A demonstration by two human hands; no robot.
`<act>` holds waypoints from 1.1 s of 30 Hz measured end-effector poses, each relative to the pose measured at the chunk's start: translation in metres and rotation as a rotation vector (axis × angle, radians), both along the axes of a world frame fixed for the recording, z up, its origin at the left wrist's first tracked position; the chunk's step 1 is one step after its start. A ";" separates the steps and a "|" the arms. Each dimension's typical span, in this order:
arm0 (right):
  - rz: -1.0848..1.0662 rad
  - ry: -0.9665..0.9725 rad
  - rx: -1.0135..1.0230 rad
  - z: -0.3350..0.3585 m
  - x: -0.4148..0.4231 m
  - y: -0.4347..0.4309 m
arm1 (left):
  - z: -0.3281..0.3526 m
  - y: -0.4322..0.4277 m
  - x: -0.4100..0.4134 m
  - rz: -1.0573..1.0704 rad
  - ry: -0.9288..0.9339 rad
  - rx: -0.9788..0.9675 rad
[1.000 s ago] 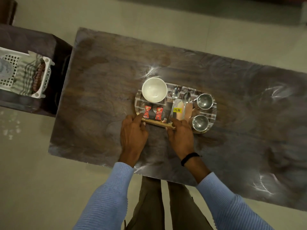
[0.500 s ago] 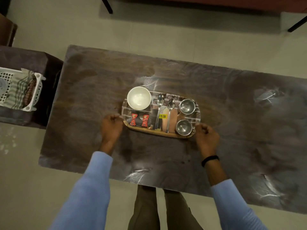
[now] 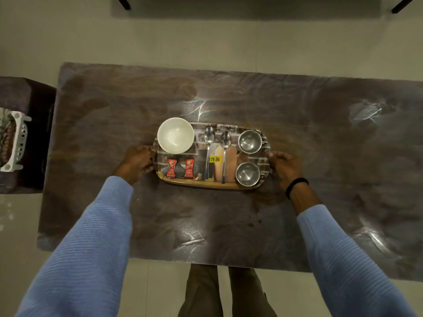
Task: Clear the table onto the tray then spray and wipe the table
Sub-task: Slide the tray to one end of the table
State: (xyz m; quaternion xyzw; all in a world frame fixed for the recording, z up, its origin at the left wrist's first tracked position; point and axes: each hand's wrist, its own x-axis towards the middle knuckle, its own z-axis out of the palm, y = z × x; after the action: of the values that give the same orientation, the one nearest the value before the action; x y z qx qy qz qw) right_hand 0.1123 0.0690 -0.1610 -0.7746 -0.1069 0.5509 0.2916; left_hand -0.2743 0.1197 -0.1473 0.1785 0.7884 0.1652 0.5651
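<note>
A printed oval tray (image 3: 201, 183) sits in the middle of the dark marbled table (image 3: 229, 225). On it stand a white bowl (image 3: 175, 135), two spoons (image 3: 209, 143), two steel cups (image 3: 250, 141) and two red sachets (image 3: 180, 168). My left hand (image 3: 137, 162) grips the tray's left end, fingers curled at its rim. My right hand (image 3: 285, 167) grips the right end the same way. Whether the tray is lifted off the table I cannot tell.
A white plastic basket (image 3: 16, 143) with cloth inside stands on a dark side stand at the far left. Dark furniture legs (image 3: 123, 2) show on the floor beyond the table. My legs are at the table's near edge.
Both hands left the tray's near edge, spread apart and now hold its left and right ends. The camera view has shifted so the table sits lower in frame.
</note>
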 end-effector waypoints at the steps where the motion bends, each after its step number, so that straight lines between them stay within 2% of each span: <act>1: -0.004 0.013 -0.003 -0.001 -0.001 0.000 | -0.001 0.000 0.002 -0.002 0.003 0.013; 12: -0.019 0.102 0.006 0.004 0.002 -0.006 | -0.017 0.003 -0.007 -0.058 -0.006 0.022; 18: -0.124 0.069 -0.004 0.009 0.015 -0.035 | -0.008 0.017 0.010 -0.142 0.011 0.047; 22: -0.233 0.096 0.006 0.021 0.035 -0.062 | -0.004 0.030 0.044 -0.224 -0.009 0.070; 26: -0.359 0.015 0.007 0.024 0.064 -0.091 | -0.002 0.046 0.092 -0.325 -0.022 0.100; 33: -0.520 0.019 0.024 0.029 0.138 -0.138 | -0.004 0.074 0.209 -0.540 0.012 0.159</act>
State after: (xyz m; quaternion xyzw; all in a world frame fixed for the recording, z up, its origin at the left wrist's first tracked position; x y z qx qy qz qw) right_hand 0.2499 -0.0689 -0.1323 -0.7674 0.0917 0.4634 0.4335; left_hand -0.0650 0.1934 -0.1512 0.4270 0.7002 0.0690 0.5680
